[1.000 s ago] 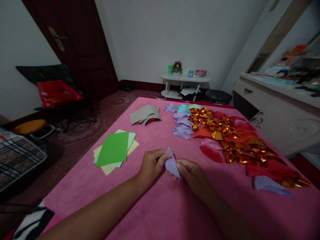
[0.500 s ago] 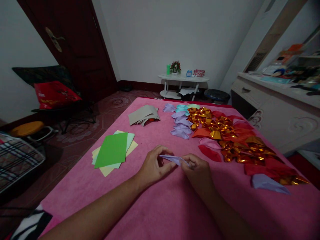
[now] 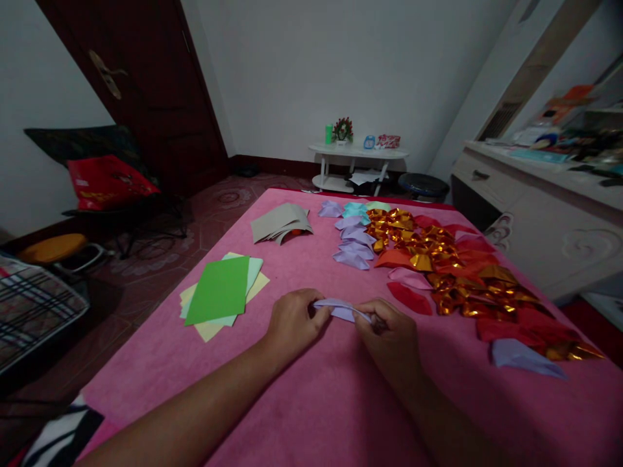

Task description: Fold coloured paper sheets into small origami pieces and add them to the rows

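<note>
A folded piece of lavender paper [image 3: 342, 312] is held between both hands above the pink tabletop. My left hand [image 3: 298, 319] pinches its left end between thumb and fingers. At the other end, my right hand [image 3: 388, 332] grips the paper, its fingers curled around it. Right of the hands lie a red folded paper [image 3: 409, 298] and a pink one [image 3: 410, 278]. Several lavender folded papers [image 3: 354, 251] form a column just beyond. Gold foil pieces [image 3: 396, 228] crowd the right half of the table.
Green sheets [image 3: 220, 290] lie over pale ones at the left, with a stack of grey sheets [image 3: 281, 224] behind. One lavender folded piece [image 3: 525, 358] rests near the right edge. A small white table [image 3: 357, 152] stands by the wall, and a white dresser [image 3: 540, 201] is at the right.
My left hand has drawn slightly left and its fingers have closed in to a pinch at the paper's end. The lavender paper now shows more of its broad side.
</note>
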Available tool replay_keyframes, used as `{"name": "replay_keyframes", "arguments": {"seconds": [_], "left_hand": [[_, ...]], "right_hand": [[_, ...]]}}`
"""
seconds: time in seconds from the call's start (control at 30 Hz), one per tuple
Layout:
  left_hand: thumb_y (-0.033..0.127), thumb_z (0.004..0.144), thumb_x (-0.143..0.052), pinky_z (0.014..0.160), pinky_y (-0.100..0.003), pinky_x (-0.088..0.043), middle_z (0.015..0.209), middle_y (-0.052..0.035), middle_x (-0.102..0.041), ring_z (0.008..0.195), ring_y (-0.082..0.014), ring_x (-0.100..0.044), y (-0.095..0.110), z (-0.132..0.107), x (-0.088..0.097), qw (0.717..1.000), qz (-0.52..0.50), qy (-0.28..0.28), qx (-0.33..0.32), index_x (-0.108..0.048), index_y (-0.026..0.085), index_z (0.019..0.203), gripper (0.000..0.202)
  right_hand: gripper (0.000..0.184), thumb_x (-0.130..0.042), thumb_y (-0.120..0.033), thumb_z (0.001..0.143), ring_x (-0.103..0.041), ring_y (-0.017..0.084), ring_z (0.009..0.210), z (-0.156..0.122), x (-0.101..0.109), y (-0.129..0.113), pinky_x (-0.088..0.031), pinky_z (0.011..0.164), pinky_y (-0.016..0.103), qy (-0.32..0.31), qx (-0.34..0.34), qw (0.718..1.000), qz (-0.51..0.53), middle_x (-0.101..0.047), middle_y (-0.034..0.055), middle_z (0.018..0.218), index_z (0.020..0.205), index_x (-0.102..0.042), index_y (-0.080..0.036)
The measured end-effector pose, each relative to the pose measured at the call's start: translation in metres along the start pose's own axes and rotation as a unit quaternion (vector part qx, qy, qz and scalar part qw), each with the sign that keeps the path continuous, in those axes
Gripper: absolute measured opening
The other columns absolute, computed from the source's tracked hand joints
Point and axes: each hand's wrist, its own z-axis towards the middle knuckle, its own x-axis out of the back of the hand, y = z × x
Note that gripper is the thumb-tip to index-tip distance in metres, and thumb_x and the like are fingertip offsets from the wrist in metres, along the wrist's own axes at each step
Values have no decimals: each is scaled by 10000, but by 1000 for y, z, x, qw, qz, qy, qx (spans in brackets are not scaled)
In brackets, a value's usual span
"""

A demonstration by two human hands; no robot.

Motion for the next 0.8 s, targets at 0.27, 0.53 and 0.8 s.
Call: {"name": "replay_keyframes", "arguments": {"seconds": [0.27,0.53,0.8], "left_hand": [[299,874,-422,561,-267,-290,706,-43,-657,614,-158,-569,2,-4,4,988,146,-36,-46,-632,177,728,284],[451,941,-296,543,-271,-276,742,-72,-681,646,-186,-599,2,-4,5,980,184,-48,-63,-631,181,735,477],[442,957,-234,573,-277,-316,745,-86,-679,660,-196,-610,-3,-1,2,979,190,-50,-63,-622,168,734,525]], "right_hand": [[225,-514,-340,851,-493,129,532,7,-3,12,-323,527,235,-60,-45,994,-76,-560,-16,595,688,-560,-191],[349,-296,-252,949,-582,162,598,4,1,7,-283,560,271,-125,52,943,-304,-633,59,672,714,-541,-172],[369,-318,-256,943,-586,166,518,1,2,-1,-195,515,299,-154,91,908,-379,-634,46,600,668,-550,-177]]}}
